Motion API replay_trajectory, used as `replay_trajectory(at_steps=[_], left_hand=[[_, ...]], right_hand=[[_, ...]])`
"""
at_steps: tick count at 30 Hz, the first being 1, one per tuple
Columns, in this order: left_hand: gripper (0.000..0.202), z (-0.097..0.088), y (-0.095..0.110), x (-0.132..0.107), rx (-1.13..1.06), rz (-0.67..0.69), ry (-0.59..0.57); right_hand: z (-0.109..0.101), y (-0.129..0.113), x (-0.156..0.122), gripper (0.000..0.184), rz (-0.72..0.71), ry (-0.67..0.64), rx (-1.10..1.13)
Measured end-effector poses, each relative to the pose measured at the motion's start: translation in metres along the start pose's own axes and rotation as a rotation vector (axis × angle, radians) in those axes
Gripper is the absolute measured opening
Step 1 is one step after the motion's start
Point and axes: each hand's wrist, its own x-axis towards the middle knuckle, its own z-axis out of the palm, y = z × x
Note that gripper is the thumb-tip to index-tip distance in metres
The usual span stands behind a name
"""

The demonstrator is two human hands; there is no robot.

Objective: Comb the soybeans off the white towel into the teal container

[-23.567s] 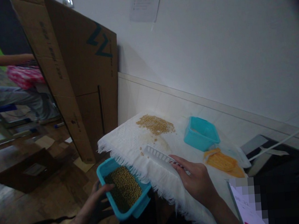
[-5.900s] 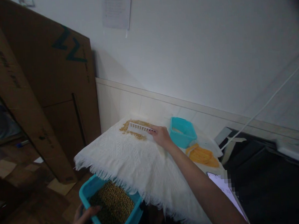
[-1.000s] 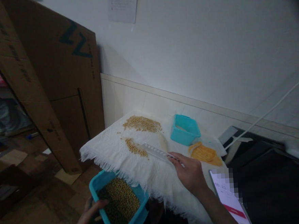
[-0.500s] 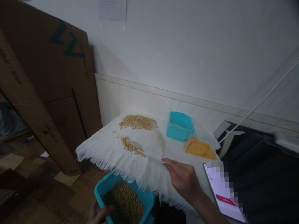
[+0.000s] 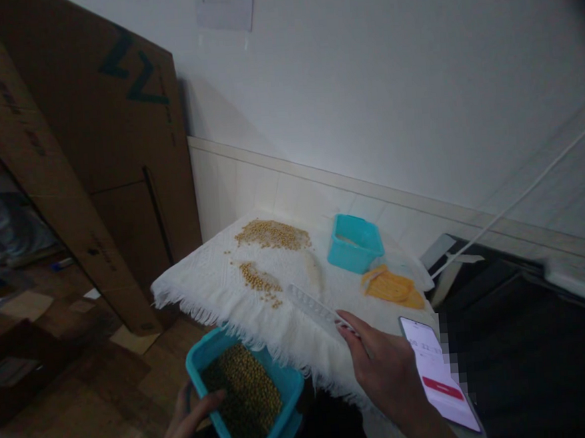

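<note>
My right hand pinches one end of a flat whitish plastic strip with a row of marks or holes along it. The strip's far end is just right of a small patch of soybeans on the white fringed cloth. Below the cloth's front edge, my left hand grips the left rim of a blue plastic basket, thumb over the inside. Yellow soybeans and darker green beans lie in it. Farther back on the cloth spreads a larger pile of soybeans.
A second blue container stands at the back right, beside a folded yellow cloth. A phone lies at the right edge. A tall cardboard box rises on the left; a white wall is behind.
My right hand has drawn the strip right and toward me, away from the small soybean patch. A few beans lie nearer the cloth's front edge. My left hand still holds the basket.
</note>
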Motion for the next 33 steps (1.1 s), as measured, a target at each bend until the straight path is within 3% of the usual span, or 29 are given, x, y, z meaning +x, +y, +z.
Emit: replay_trajectory(at_steps=[6,12,16,25,33], left_hand=[[0.113,0.002,0.002,-0.003,0.008,0.029,-0.002],[0.104,0.005,0.004,-0.004,0.013,0.041,-0.003],[0.104,0.005,0.006,-0.007,0.014,0.059,0.007],[0.096,0.005,0.006,-0.005,0.003,0.045,0.035],[0.104,0.003,0.009,-0.007,-0.006,0.065,0.012]], right_hand=[[0.002,0.004,0.003,0.035,0.129,-0.054,0.080],[0.012,0.038,0.014,0.031,0.386,-0.090,0.160],[0.014,0.052,0.015,0.031,0.438,-0.038,0.188],[0.007,0.010,0.011,0.034,0.239,-0.029,0.211],[-0.002,0.003,0.015,0.037,0.058,0.016,0.129]])
